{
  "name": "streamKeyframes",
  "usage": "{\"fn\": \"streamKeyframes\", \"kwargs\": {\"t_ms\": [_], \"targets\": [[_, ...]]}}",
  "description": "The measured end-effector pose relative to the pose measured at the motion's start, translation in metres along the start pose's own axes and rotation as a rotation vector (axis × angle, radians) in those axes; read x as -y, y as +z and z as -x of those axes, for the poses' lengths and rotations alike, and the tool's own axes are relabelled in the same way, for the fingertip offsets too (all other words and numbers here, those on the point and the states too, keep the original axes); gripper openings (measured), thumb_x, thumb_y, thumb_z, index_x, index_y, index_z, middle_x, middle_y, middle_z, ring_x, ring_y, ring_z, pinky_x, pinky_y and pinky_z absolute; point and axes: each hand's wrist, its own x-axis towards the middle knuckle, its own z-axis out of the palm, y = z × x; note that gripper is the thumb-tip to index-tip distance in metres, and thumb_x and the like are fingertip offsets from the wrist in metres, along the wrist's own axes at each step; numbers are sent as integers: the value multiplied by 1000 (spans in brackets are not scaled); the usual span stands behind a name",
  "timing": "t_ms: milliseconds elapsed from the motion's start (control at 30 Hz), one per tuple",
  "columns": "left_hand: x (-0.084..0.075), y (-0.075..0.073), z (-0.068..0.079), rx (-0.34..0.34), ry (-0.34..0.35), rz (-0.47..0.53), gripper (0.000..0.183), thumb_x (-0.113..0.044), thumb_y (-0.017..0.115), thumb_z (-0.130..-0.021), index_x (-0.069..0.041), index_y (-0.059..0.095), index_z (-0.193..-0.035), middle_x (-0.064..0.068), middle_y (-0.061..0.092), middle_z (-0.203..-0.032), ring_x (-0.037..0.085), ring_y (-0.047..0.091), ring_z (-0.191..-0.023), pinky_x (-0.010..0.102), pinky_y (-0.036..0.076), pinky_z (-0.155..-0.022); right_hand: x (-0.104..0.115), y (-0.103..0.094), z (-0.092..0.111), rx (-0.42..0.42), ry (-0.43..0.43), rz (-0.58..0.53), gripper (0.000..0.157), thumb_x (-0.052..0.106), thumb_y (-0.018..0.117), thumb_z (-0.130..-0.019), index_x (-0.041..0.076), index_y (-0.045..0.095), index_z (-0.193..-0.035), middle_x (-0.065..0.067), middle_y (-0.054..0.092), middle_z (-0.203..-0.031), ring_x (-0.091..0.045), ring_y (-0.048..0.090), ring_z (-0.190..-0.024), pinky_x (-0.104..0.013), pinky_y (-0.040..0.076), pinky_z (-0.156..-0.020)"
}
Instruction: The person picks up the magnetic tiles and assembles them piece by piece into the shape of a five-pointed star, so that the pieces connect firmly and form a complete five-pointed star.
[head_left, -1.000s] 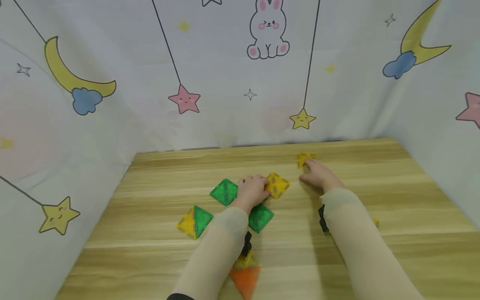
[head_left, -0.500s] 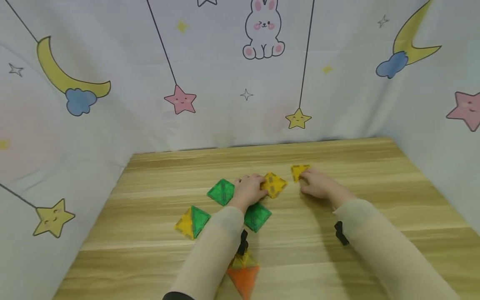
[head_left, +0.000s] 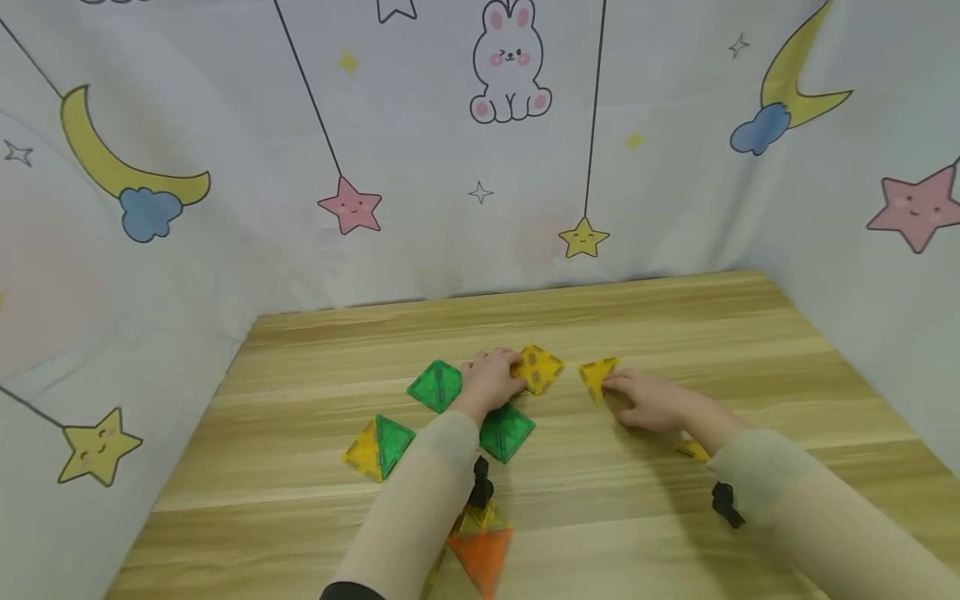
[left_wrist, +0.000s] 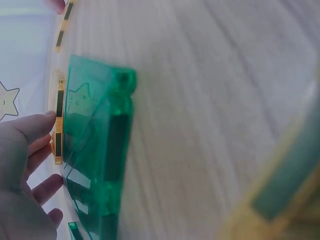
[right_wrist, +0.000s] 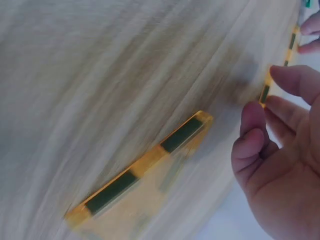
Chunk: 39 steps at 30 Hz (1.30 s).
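Note:
In the head view my left hand [head_left: 491, 383] reaches to the back middle of the table. Its thumb and fingers hold the left corner of a yellow diamond made of two triangular magnetic tiles [head_left: 540, 369]. My right hand [head_left: 651, 400] pinches a single yellow triangular magnetic tile [head_left: 595, 377] just right of that diamond, a small gap between them. Two green diamonds lie by my left hand, one green pair [head_left: 435, 386] to its left and another green pair [head_left: 507, 433] nearer, partly under the wrist. The left wrist view shows the thumb at the yellow tile's edge [left_wrist: 59, 145].
A yellow-and-green diamond [head_left: 378, 447] lies at the left. Nearer, an orange triangle [head_left: 482, 557] touches small yellow tiles, partly hidden by the left sleeve [head_left: 420, 508]. Another yellow tile [head_left: 693, 450] lies beneath the right forearm. A patterned cloth [head_left: 420, 275] stands behind the wooden table [head_left: 600, 517].
My right hand has drawn the yellow triangle from the back of the table toward me, turning it beside the yellow diamond. My left hand has stayed on the diamond.

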Motion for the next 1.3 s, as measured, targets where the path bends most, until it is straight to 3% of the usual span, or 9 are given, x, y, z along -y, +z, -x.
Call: {"fn": "streamKeyframes", "kwargs": {"t_ms": [200,333,500,667,933,1100,1300], "targets": [[-6,1,2,-73,15,26,43,-33,59,-92,-23,53,-133,-1,44,-141,31,36,-127,54,23,-100,-1,2,10,16,-29,-6,53,10,58,-84,-5,46,-134,-24,40,-137,-43,38,-125,-54,32,-99],[-20,3,4,-103,100,58,41,-33,61,-91,-23,57,-130,0,47,-138,30,37,-125,52,25,-97,1,2,16,26,-28,-25,54,13,58,-85,-2,45,-135,-21,39,-140,-42,39,-125,-55,34,-98],[-40,11,10,-17,230,61,45,-40,64,-88,-26,57,-130,-3,49,-136,30,36,-126,52,26,-97,2,3,22,28,-78,-63,55,12,59,-84,-3,46,-135,-22,38,-140,-42,36,-127,-55,31,-100],[-54,20,16,63,309,28,47,-45,64,-86,-28,56,-130,-8,50,-134,26,38,-124,49,28,-97,3,7,27,38,-134,-108,53,10,59,-85,-4,46,-134,-23,38,-140,-43,35,-127,-57,31,-98],[-58,32,21,75,326,-45,44,-46,65,-86,-28,59,-126,-11,53,-128,19,42,-111,38,30,-89,5,15,31,58,-165,-108,54,11,59,-84,-1,46,-136,-20,39,-140,-39,37,-127,-54,33,-99],[-60,33,23,71,324,-60,43,-44,66,-85,-28,60,-125,-12,53,-128,17,43,-110,37,31,-88,4,15,31,61,-164,-108,56,9,59,-83,0,45,-136,-19,38,-141,-39,36,-128,-55,32,-98],[-67,34,27,50,305,-158,43,-48,65,-85,-31,60,-124,-12,51,-128,17,45,-111,38,33,-88,3,12,34,77,-154,-154,55,10,60,-85,0,45,-137,-20,37,-142,-40,34,-129,-56,31,-99]]}}
